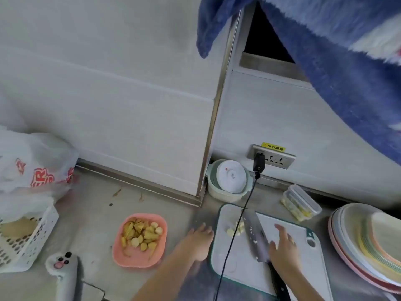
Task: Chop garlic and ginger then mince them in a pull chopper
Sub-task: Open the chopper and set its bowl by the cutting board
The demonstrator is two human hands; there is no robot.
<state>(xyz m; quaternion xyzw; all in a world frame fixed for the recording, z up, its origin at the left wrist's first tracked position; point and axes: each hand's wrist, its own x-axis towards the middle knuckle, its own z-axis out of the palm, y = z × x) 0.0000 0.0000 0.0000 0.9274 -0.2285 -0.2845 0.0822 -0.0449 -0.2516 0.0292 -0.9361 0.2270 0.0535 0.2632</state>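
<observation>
One view only: head-worn, wide-angle, looking forward and down from above the tabletop (95, 216). Close range; both forearms enter from the bottom edge, left hand (200, 237) lower centre, right hand (282, 244) lower right over the cutting board (236, 257). Wall corner (217, 105) runs up frame centre, lines bowed by the lens. Blue cloth (325, 61) hangs across upper right, near the lens. Pink dish (118, 255) lower centre-left.
</observation>
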